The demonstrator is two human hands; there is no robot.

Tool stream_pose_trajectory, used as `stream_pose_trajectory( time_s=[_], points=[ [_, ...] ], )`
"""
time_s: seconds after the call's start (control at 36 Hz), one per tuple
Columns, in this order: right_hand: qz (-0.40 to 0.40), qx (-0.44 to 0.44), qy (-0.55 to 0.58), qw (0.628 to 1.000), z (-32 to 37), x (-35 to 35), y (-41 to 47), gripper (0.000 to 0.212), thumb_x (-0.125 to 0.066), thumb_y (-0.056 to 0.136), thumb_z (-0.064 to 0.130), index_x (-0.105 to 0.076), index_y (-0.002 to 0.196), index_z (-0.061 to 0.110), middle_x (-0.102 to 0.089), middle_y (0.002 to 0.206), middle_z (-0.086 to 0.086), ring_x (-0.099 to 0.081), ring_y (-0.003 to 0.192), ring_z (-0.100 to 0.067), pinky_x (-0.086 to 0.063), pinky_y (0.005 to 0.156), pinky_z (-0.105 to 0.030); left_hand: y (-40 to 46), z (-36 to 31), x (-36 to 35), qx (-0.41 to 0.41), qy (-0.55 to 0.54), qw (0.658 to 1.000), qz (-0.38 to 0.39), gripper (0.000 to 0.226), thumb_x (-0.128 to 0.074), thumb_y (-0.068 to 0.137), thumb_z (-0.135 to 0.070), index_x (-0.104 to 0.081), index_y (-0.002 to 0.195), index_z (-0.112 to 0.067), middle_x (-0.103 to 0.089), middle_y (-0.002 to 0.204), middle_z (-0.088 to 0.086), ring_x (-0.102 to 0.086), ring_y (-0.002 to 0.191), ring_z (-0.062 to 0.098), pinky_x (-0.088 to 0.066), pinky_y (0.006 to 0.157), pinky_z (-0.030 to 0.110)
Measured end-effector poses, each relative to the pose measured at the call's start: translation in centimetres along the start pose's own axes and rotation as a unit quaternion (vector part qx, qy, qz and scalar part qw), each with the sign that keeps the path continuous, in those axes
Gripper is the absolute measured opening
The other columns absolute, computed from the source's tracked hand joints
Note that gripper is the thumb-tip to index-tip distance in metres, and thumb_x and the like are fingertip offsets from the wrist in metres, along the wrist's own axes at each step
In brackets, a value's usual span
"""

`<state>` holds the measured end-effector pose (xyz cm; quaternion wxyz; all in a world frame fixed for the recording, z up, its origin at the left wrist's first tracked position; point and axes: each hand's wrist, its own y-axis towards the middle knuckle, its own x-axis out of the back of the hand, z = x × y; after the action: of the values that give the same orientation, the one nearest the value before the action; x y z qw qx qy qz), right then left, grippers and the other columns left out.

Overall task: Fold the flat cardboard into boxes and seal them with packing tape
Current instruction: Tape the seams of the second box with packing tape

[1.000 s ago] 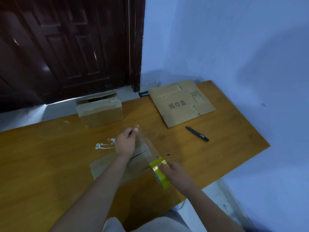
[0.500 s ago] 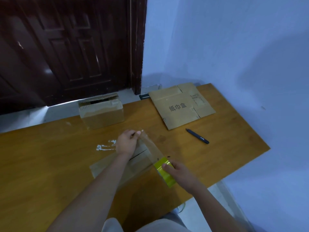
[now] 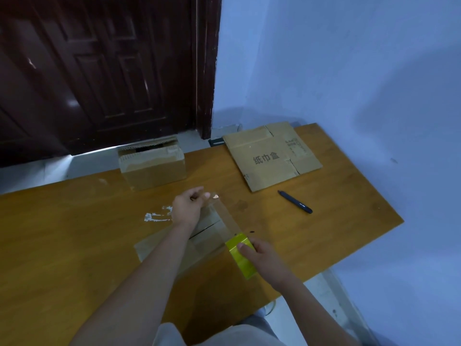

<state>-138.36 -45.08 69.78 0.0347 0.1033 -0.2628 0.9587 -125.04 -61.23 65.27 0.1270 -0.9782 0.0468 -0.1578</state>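
Observation:
A cardboard box (image 3: 199,242) with closed flaps lies on the wooden table (image 3: 74,245) right under my forearms. My right hand (image 3: 262,254) grips a yellow roll of packing tape (image 3: 240,255) at the box's near right corner. A clear strip of tape (image 3: 225,218) runs from the roll up to my left hand (image 3: 188,207), which pinches the strip's free end above the box's far edge. A flat cardboard sheet (image 3: 269,156) with printed characters lies at the table's far right. A folded, taped box (image 3: 152,164) stands at the far edge.
A dark pen (image 3: 294,201) lies on the table right of my hands. White residue (image 3: 156,216) marks the wood left of my left hand. A dark wooden door (image 3: 99,66) and a pale blue wall (image 3: 336,71) stand behind the table.
The right hand has drawn the roll toward me and to the right, so the pulled-out strip is longer. The left hand keeps its pinch on the tape end.

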Motion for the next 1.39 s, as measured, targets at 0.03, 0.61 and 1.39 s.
stream_pose_trajectory(
  time_s=[0.03, 0.61, 1.39],
  points=[
    [-0.002, -0.002, 0.002, 1.000, -0.1, 0.0, 0.0, 0.033, -0.050, 0.097, 0.027, -0.058, 0.096, -0.005, -0.052, 0.078, -0.012, -0.052, 0.070, -0.021, -0.042, 0.065, -0.031, 0.1, 0.0, 0.0, 0.004, -0.003, 1.000, -0.002, 0.027, -0.071, 0.083, -0.028, -0.070, 0.109, -0.019, -0.064, 0.101, -0.004, -0.057, 0.094, 0.014, -0.044, 0.084, 0.028],
    [-0.042, -0.014, 0.017, 0.999, -1.4, 0.2, 1.1, 0.057, -0.055, 0.074, 0.055, -0.063, 0.093, 0.002, -0.053, 0.077, -0.007, -0.053, 0.070, -0.019, -0.041, 0.067, -0.032, 0.6, -1.5, -0.2, 0.104, -0.010, 0.995, 0.003, 0.015, -0.077, 0.077, -0.034, -0.067, 0.076, -0.022, -0.065, 0.086, -0.003, -0.054, 0.088, 0.018, -0.039, 0.080, 0.031],
    [-0.051, -0.012, -0.070, 0.996, -3.5, 0.3, 3.1, 0.024, -0.053, 0.095, 0.032, -0.056, 0.077, 0.017, -0.042, 0.064, 0.002, -0.040, 0.059, -0.007, -0.034, 0.062, -0.028, 1.2, -1.7, -0.3, 0.134, 0.122, 0.983, 0.032, 0.023, -0.074, 0.079, -0.037, -0.072, 0.086, -0.015, -0.066, 0.114, 0.005, -0.056, 0.107, 0.026, -0.041, 0.095, 0.035]
  ],
)
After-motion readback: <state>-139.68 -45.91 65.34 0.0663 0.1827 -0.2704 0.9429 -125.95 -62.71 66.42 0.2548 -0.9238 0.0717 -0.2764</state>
